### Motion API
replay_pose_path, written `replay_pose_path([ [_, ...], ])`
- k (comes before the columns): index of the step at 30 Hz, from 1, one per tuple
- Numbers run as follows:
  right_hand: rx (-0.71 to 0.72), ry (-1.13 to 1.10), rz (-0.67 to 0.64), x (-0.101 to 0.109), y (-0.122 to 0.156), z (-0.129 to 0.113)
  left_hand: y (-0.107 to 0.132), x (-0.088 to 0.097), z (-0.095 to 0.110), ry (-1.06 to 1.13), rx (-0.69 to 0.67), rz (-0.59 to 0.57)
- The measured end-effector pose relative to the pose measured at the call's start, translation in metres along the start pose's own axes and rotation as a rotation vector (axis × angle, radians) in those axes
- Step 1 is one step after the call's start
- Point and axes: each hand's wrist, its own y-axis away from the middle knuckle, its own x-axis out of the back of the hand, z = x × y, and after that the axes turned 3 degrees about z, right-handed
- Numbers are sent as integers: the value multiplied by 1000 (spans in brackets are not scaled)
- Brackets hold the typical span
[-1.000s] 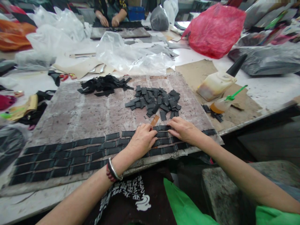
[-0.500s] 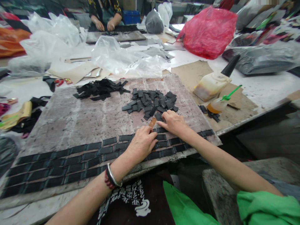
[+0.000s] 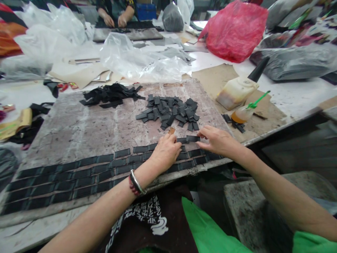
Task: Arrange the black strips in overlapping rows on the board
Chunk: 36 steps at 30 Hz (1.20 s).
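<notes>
My left hand [image 3: 166, 150] is closed over the near part of the board, with a small flat brown strip [image 3: 171, 130] poking out past its fingertips. My right hand [image 3: 218, 141] pinches the right end of a small black rectangular piece [image 3: 193, 138], at the right end of the top row. Beneath and beside both hands run rows of similar black pieces [image 3: 104, 158], laid end to end along the board's near edge. Beyond the hands lies a loose pile of black pieces [image 3: 168, 111]. Part of the rows is hidden under my left hand and wrist.
The worn board [image 3: 65, 130] carries a heap of black strips [image 3: 112, 94] at its far left. To the right stand a white bottle with a black nozzle [image 3: 237, 92] and a small amber-filled bottle [image 3: 240, 115]. Plastic bags [image 3: 234, 31] lie beyond; a co-worker's hands [image 3: 116, 21] are opposite.
My right hand has moved right, from the pile's near edge to the top row, and now has a black piece in its fingers. My left hand has shifted slightly right with the brown strip.
</notes>
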Motion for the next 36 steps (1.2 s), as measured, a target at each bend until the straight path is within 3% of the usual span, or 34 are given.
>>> replay_pose_path([
  [4, 100, 76, -81, -2, 14, 6, 2, -3, 0, 22, 8, -1],
  [16, 175, 89, -183, 4, 2, -4, 4, -14, -2, 80, 0, 88],
  [19, 83, 83, -133, 3, -2, 3, 5, -14, -2, 110, 2, 91],
  [24, -333, 157, 17, -11, -28, 4, 3, -11, -1, 139, 4, 94],
  [27, -484, 194, 29, -20, -44, -5, 1, -11, 0, 146, 1, 103],
  [31, -495, 206, -18, -19, -49, -4, 1, -12, -2, 154, -9, 130],
  [36, -361, 285, -39, -4, -28, 15, 4, -13, -6, 155, -12, 159],
])
